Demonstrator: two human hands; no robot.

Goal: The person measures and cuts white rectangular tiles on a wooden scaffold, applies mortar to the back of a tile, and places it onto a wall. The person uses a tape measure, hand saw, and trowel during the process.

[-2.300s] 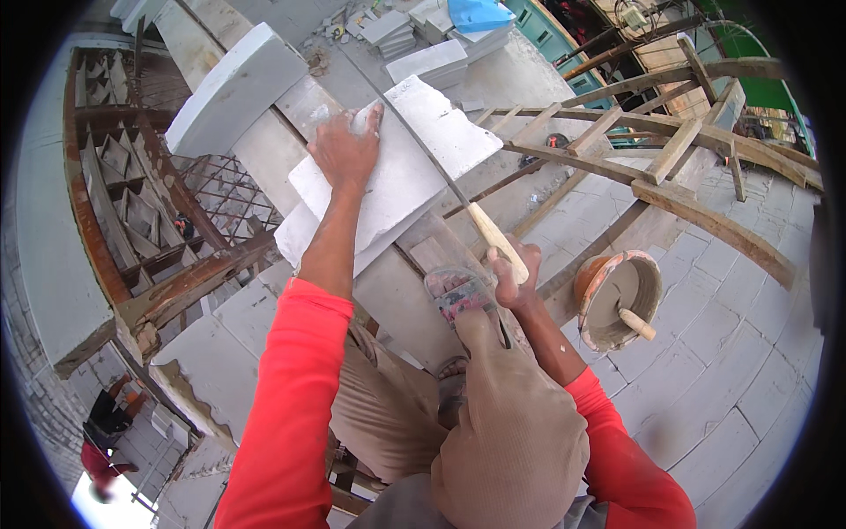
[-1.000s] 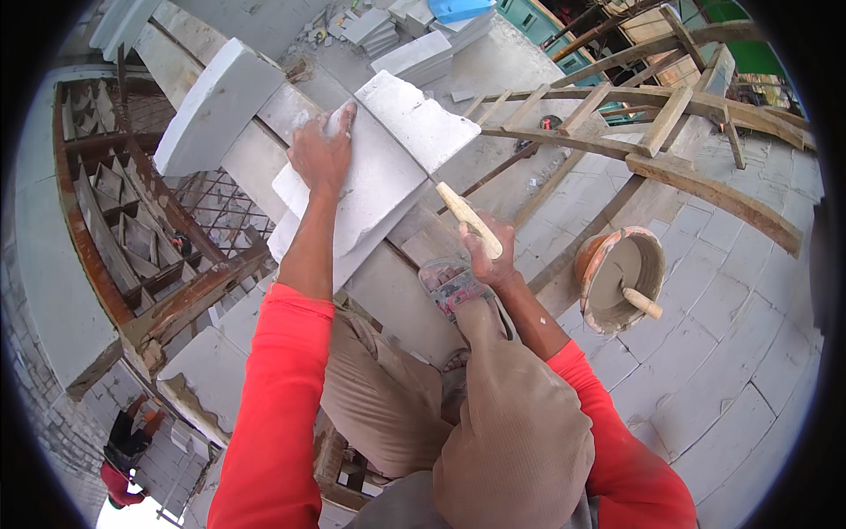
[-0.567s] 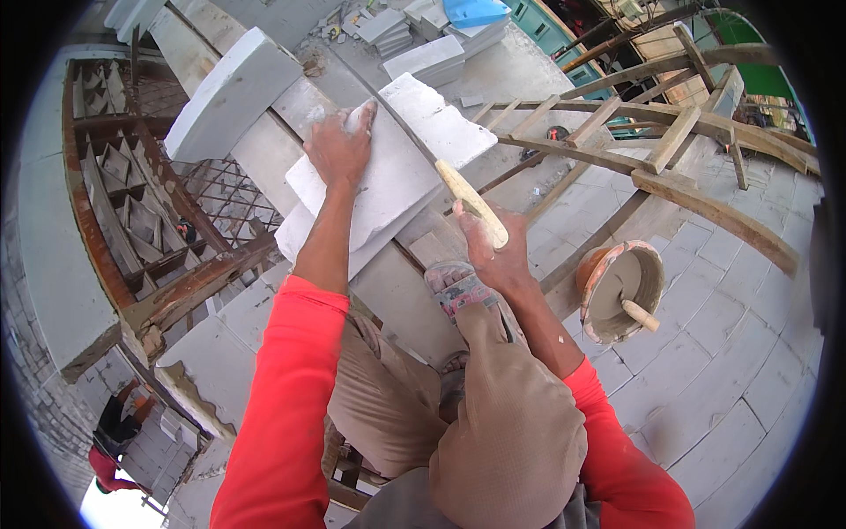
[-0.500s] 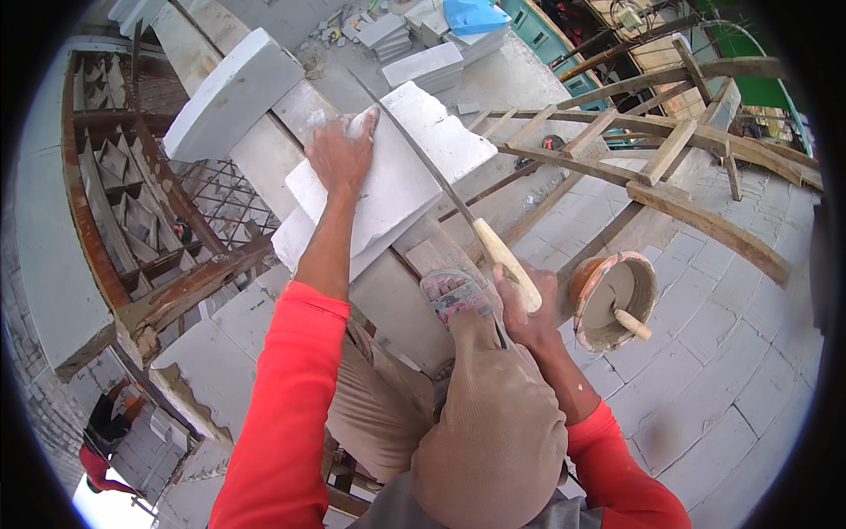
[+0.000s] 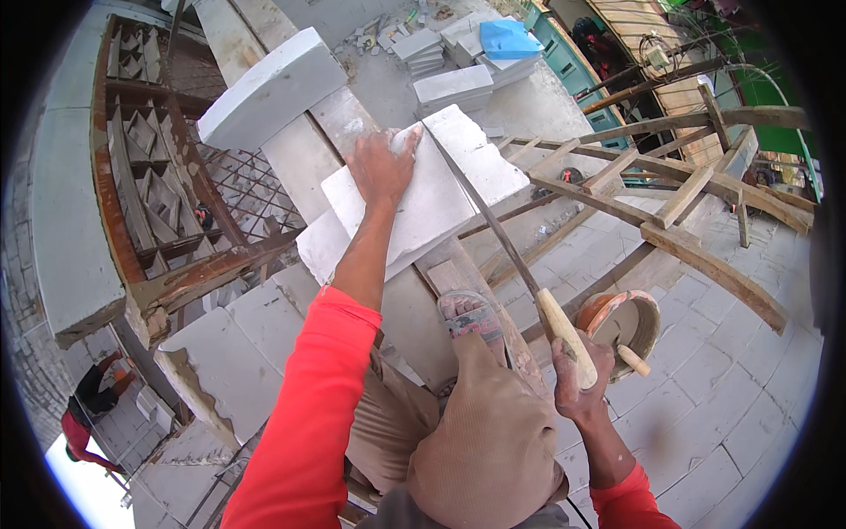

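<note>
My left hand [image 5: 381, 167] grips the top of a rough-edged white block [image 5: 388, 201], its fingers bent near the far edge. The block lies on another white slab [image 5: 322, 247] across grey boards. My right hand [image 5: 577, 370] is closed round the pale wooden handle of a long handsaw [image 5: 507, 242], low and to the right. The saw's blade runs diagonally through a straight cut in the white block, close to the right of my left hand. My sandalled foot [image 5: 469, 317] rests on a plank below the block, left of the saw handle.
A mortar bucket [image 5: 634, 313] with a wooden-handled tool sits right. A wooden curved frame [image 5: 705, 264] spans the upper right, a rusty lattice [image 5: 167, 194] the left. Another block [image 5: 264, 88] and stacked blocks [image 5: 454, 88] lie farther off. Another person [image 5: 84, 406] is at lower left.
My right hand has drawn the saw down and to the right, exposing more blade below the block. My left hand stays on the block. The whole view has shifted slightly.
</note>
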